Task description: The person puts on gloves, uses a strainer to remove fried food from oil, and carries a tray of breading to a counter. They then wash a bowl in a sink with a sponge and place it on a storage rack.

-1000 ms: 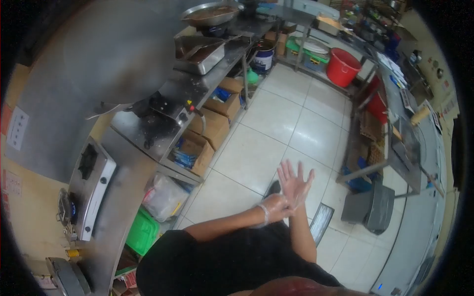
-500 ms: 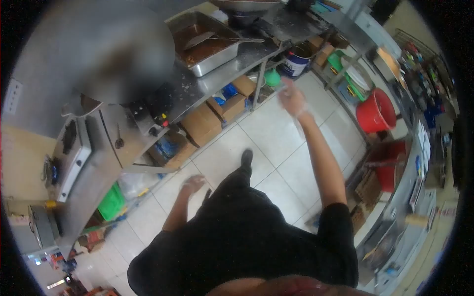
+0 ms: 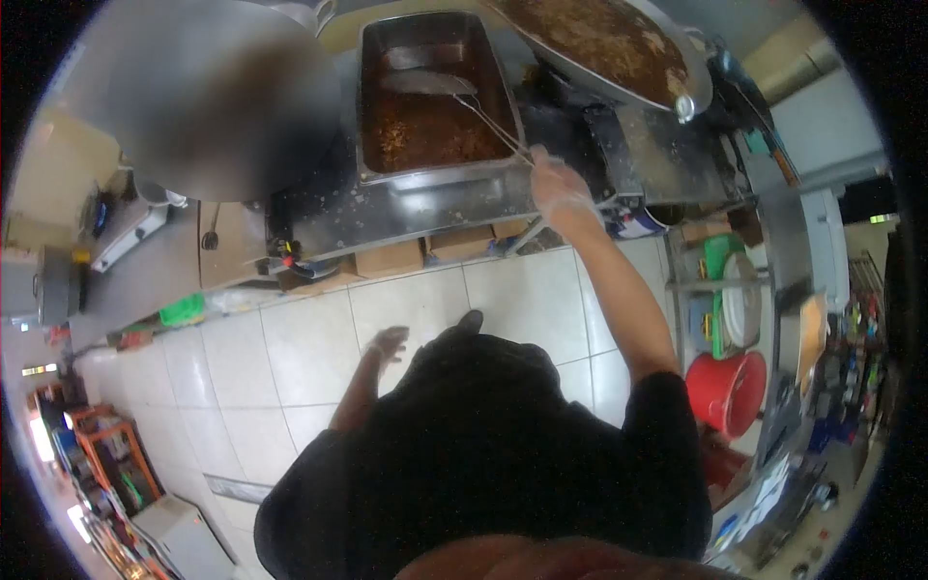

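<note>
A rectangular metal pan (image 3: 440, 174) with brown liquid and bits of food in it stands on the metal counter. A skimmer (image 3: 430, 83) with a wide, flat head and a long handle lies slantwise across the pan. At the handle's end is my right hand (image 3: 563, 191), in a clear plastic glove, its fingers closed on the handle. My left hand (image 3: 390, 343), also gloved, hangs low by my side above the tiled floor, fingers loosely apart, with nothing in it.
A large wok (image 3: 681, 82) of brown liquid sits right of the pan. A blurred round shape (image 3: 217, 106) blocks the upper left. Cardboard boxes (image 3: 391, 259) fill the shelf below the counter (image 3: 329, 224). A red bucket (image 3: 730, 391) stands by the shelving at right.
My view has turned toward the counter, and the pan and wok show more fully. My right hand has moved from above the floor to the skimmer's handle and taken hold. My left hand stays low.
</note>
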Motion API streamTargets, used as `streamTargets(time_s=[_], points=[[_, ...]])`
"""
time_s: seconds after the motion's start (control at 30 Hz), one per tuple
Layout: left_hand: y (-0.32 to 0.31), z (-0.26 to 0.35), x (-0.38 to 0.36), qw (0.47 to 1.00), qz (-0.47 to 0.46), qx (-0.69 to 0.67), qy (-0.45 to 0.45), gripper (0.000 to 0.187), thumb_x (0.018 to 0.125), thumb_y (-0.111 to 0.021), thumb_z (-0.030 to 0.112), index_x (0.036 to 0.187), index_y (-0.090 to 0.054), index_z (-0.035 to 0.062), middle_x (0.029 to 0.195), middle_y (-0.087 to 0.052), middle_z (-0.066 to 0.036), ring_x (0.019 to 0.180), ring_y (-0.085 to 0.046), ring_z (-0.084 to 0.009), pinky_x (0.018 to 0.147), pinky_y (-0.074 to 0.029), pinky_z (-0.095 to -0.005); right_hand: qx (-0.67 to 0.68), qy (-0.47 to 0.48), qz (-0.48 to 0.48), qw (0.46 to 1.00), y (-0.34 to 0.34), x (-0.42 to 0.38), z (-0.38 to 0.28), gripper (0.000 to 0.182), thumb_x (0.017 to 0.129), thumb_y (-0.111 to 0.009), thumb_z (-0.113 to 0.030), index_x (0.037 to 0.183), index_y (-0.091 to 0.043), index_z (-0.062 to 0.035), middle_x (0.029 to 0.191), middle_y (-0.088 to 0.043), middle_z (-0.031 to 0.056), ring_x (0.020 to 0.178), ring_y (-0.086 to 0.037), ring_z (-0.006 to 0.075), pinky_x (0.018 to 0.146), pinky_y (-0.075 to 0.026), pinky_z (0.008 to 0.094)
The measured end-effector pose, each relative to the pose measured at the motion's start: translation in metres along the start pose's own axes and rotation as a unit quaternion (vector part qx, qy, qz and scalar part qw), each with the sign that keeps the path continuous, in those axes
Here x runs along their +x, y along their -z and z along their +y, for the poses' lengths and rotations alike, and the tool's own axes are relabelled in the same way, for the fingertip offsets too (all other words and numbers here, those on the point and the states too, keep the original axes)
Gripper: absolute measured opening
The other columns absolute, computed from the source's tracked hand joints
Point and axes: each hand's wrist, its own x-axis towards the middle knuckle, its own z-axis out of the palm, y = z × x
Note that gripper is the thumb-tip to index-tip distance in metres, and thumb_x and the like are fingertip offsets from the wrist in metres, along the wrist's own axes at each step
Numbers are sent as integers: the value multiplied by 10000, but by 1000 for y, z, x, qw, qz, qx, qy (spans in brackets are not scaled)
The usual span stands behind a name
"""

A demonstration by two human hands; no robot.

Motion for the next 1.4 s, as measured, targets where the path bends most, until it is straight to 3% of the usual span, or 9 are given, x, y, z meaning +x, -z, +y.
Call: streamTargets(time_s=[0.27, 0.47, 0.53, 0.6, 0.67, 0.73, 0.9, 1.13, 1.4], points=[[-98, 69, -10, 994, 95, -57, 0, 413, 959, -498, 322, 1346, -491, 177, 1287, -548, -78, 1095, -561, -281, 853, -493, -501, 34, 161, -39, 986, -70, 8, 93, 210, 963, -396, -172, 1079, -485, -21, 795, -634, 266, 737, -646, 432, 674, -540, 502], [-231, 40, -8, 979, 138, -136, 68, 383, 949, -477, 317, 1299, -538, 173, 1265, -563, -86, 1060, -567, -291, 830, -498, -480, 158, 201, -36, 966, 143, -1, 125, 210, 995, -356, -275, 1073, -453, -106, 785, -620, 234, 756, -616, 442, 701, -506, 527], [-283, 28, -5, 979, 136, -130, 81, 376, 940, -498, 319, 1280, -550, 168, 1248, -566, -88, 1025, -565, -293, 824, -494, -497, 99, 267, 68, 956, 189, 30, 171, 277, 990, -338, -270, 1182, -477, -127, 889, -636, 234, 860, -625, 419, 777, -501, 506], [-313, -43, 47, 975, 96, -195, 41, 369, 930, -528, 321, 1263, -559, 165, 1237, -561, -96, 1012, -557, -293, 824, -488, -495, -11, 519, 373, 769, 216, 94, 242, 198, 917, -419, -80, 1072, -522, -10, 872, -636, 263, 857, -642, 412, 781, -512, 505], [-353, -62, 45, 972, 53, -229, -9, 392, 924, -553, 335, 1278, -547, 167, 1210, -556, -100, 1043, -544, -285, 834, -468, -481, -116, 311, 223, 917, 297, 62, 252, 380, 714, -658, -5, 1080, -554, 15, 1051, -598, 217, 1008, -570, 371, 870, -464, 417], [-381, -94, 75, 997, 32, -49, -49, 379, 915, -555, 320, 1248, -569, 141, 1167, -573, -73, 1007, -557, -267, 816, -458, -449, -91, 140, 218, 962, 303, 98, 294, 396, 966, -336, -195, 1322, -479, -93, 1131, -592, 260, 1065, -553, 413, 895, -449, 473], [-449, 49, -60, 998, 20, -54, 36, 315, 908, -543, 293, 1174, -604, 135, 1102, -596, -57, 955, -565, -230, 785, -466, -403, -217, 189, 245, 926, 290, 185, 426, 318, 929, -397, -132, 1182, -551, -17, 1127, -598, 249, 1071, -566, 388, 883, -463, 466], [-443, -64, 26, 987, 88, -54, -120, 342, 935, -534, 323, 1219, -571, 136, 1130, -588, -74, 988, -570, -247, 779, -485, -408, -3, 122, 11, 992, 279, 181, 412, 254, 886, -471, -115, 1053, -617, 8, 1046, -634, 197, 979, -611, 368, 837, -500, 430], [-431, 0, 34, 950, 162, -265, 13, 395, 953, -506, 295, 1316, -513, 139, 1242, -565, -91, 1035, -561, -274, 804, -502, -469, -314, 452, 86, 831, 221, 270, 390, 123, 778, -575, -91, 787, -643, 11, 795, -670, 175, 717, -636, 355, 666, -512, 439]])
